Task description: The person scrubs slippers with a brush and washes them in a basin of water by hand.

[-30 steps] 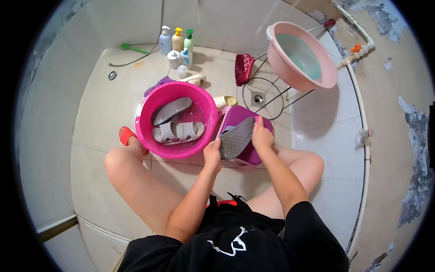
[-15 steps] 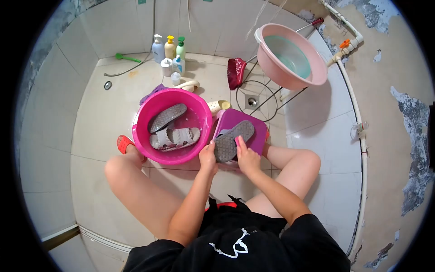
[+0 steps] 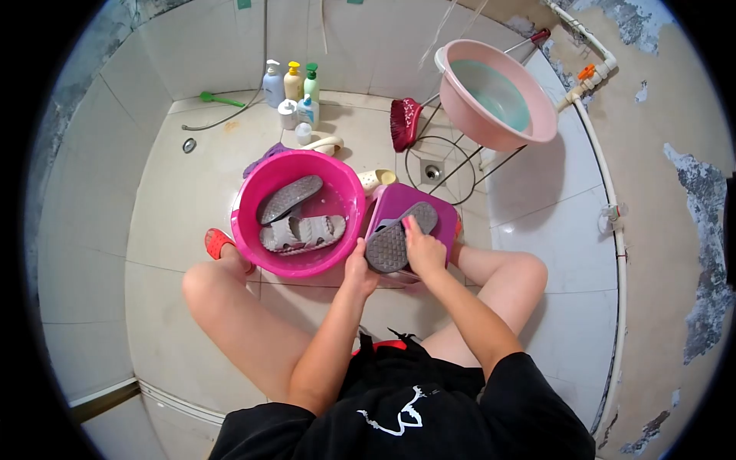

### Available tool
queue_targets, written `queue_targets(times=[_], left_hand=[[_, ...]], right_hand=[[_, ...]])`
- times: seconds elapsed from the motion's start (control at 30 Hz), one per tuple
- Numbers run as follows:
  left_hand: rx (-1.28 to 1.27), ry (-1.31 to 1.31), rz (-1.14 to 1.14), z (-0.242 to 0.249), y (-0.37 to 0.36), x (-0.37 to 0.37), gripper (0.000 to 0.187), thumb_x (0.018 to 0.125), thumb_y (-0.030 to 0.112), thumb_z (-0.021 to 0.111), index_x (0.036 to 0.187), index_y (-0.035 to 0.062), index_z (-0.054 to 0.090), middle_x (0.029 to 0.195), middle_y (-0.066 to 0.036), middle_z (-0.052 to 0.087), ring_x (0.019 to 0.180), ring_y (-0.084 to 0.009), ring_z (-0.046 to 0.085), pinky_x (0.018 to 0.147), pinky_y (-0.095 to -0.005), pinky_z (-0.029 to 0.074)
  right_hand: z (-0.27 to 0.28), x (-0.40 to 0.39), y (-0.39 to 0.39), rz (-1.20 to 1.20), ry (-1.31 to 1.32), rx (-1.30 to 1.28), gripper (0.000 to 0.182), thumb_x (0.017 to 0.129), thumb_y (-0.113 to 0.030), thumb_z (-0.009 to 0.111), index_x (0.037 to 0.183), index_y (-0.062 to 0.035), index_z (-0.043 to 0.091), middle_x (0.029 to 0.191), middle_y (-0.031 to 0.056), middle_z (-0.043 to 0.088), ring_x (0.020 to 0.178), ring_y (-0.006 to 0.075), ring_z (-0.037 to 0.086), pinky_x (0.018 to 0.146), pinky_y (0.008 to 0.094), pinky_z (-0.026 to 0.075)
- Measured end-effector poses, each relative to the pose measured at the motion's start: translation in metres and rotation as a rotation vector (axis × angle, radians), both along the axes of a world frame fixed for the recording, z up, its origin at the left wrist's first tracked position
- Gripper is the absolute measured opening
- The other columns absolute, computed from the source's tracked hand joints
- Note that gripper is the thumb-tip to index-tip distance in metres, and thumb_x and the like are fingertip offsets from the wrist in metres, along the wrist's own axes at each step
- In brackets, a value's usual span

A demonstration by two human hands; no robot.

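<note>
A grey slipper (image 3: 387, 247) lies sole up and slanted over a purple stool-like top (image 3: 438, 201). My left hand (image 3: 360, 268) grips its near end at the left edge. My right hand (image 3: 426, 251) is closed on a small pink scrubber (image 3: 409, 224), mostly hidden by the fingers, and presses it to the sole. Left of the stool stands a bright pink basin (image 3: 239, 222). In it are a grey slipper (image 3: 307, 234) with its woven-looking straps up and another grey slipper (image 3: 291, 198) showing its sole.
Several pump bottles (image 3: 293, 83) stand by the back wall. A cream-coloured clog (image 3: 376, 179) lies beyond the stool. At the right, a pale pink basin (image 3: 540, 115) sits on a wire stand, near a red broom (image 3: 405, 124) and a floor drain (image 3: 432, 173).
My right hand has slid a little up the sole, toward its far end. My left hand keeps its grip. The whole view has shifted slightly.
</note>
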State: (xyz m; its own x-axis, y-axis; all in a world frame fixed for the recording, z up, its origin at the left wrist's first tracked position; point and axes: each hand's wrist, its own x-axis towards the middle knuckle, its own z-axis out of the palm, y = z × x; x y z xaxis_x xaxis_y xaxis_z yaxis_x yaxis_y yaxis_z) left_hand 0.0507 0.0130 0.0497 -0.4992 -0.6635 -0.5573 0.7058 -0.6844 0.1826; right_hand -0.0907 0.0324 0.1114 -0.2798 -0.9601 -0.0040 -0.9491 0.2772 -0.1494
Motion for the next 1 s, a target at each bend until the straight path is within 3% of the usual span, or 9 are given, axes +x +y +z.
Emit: queue_targets(times=[0.2,0.33,0.5,0.63,0.73,0.87,0.93,0.97,1.0], left_hand=[[0.099,-0.186,0.080,-0.018,0.001,-0.002,0.042,0.101,0.037,0.035,0.114,0.0010,0.053,0.108,-0.012,0.061,0.100,-0.0268,0.059,0.089,-0.0438,0.047],[0.116,-0.038,0.018,-0.003,0.004,-0.006,0.051,0.101,0.040,0.024,0.119,0.0028,0.054,0.116,-0.013,0.060,0.109,-0.0284,0.057,0.096,-0.0454,0.043],[0.217,-0.173,0.060,0.026,0.001,0.000,0.069,0.094,0.060,0.025,0.124,0.0031,0.050,0.123,-0.014,0.057,0.114,-0.0300,0.053,0.098,-0.0473,0.040],[0.023,0.076,-0.023,0.033,0.004,0.007,0.085,0.088,0.072,0.018,0.127,0.0040,0.049,0.124,-0.014,0.056,0.116,-0.0299,0.052,0.098,-0.0471,0.040],[0.015,0.014,-0.028,0.037,0.004,0.005,0.091,0.085,0.076,0.014,0.128,0.0043,0.049,0.123,-0.014,0.057,0.116,-0.0297,0.053,0.098,-0.0461,0.040],[0.100,0.036,0.052,0.031,0.007,0.007,0.071,0.088,0.067,0.037,0.118,0.0043,0.055,0.114,-0.011,0.061,0.105,-0.0253,0.058,0.087,-0.0406,0.049],[-0.009,0.030,0.000,0.022,0.005,-0.001,0.059,0.092,0.056,0.044,0.116,0.0040,0.057,0.108,-0.010,0.063,0.098,-0.0247,0.061,0.085,-0.0400,0.049],[-0.024,0.012,0.010,0.026,0.006,-0.004,0.037,0.091,0.033,0.057,0.112,0.0024,0.060,0.102,-0.009,0.065,0.093,-0.0218,0.062,0.082,-0.0361,0.050],[-0.025,0.008,0.010,0.027,0.008,-0.007,0.037,0.091,0.033,0.057,0.112,0.0024,0.060,0.102,-0.009,0.065,0.093,-0.0218,0.062,0.082,-0.0361,0.050]], right_hand=[[0.019,0.060,0.037,0.348,-0.138,0.023,0.044,0.095,-0.032,0.042,0.138,-0.0225,0.038,0.065,0.0171,0.063,0.058,0.0377,0.063,0.053,0.0520,0.049],[0.011,0.019,-0.008,0.072,-0.016,0.081,0.042,0.096,-0.034,0.039,0.136,-0.0218,0.041,0.066,0.0169,0.064,0.059,0.0348,0.064,0.050,0.0507,0.049],[0.031,0.059,0.037,0.497,-0.076,0.071,0.044,0.096,-0.034,0.039,0.137,-0.0210,0.035,0.065,0.0183,0.063,0.058,0.0372,0.064,0.049,0.0501,0.050],[0.015,0.022,-0.005,0.132,0.008,0.051,0.035,0.096,-0.033,0.040,0.127,-0.0184,0.042,0.064,0.0168,0.063,0.057,0.0369,0.064,0.049,0.0493,0.050],[0.009,0.034,0.006,0.139,0.014,0.032,0.041,0.095,-0.035,0.042,0.133,-0.0192,0.040,0.065,0.0167,0.063,0.057,0.0365,0.064,0.050,0.0491,0.051],[0.008,0.054,0.056,0.353,-0.041,-0.017,0.043,0.093,-0.035,0.044,0.134,-0.0223,0.038,0.065,0.0173,0.061,0.058,0.0364,0.064,0.051,0.0521,0.050],[-0.004,0.020,0.038,0.138,0.024,0.038,0.040,0.095,-0.033,0.042,0.134,-0.0270,0.042,0.065,0.0169,0.062,0.059,0.0385,0.063,0.051,0.0520,0.049],[-0.009,0.001,0.028,-0.052,-0.006,0.014,0.037,0.096,-0.032,0.038,0.132,-0.0260,0.044,0.070,0.0190,0.063,0.062,0.0395,0.063,0.053,0.0533,0.049],[-0.014,-0.016,0.022,-0.212,-0.077,-0.014,0.038,0.097,-0.033,0.036,0.133,-0.0257,0.044,0.078,0.0212,0.066,0.068,0.0404,0.064,0.060,0.0537,0.049]])
